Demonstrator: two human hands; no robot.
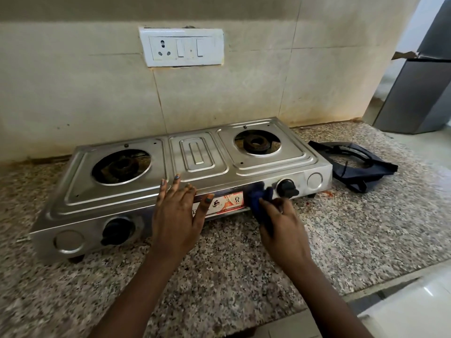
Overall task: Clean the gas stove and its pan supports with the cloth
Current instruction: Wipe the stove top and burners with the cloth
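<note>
On the speckled granite counter (341,230), the right hand (283,225) pinched a crumpled blue cloth (260,195) against the brushed-steel stove (195,162) front, left hand (177,213) splayed flat at nine o'clock of it.

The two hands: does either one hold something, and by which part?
The right hand holds a crumpled dark blue cloth by its lower end, pressing it on the steel gas stove's front panel. The left hand holds nothing; it rests flat on the stove edge.

Bare forearms, painted nails, no sleeves
</note>
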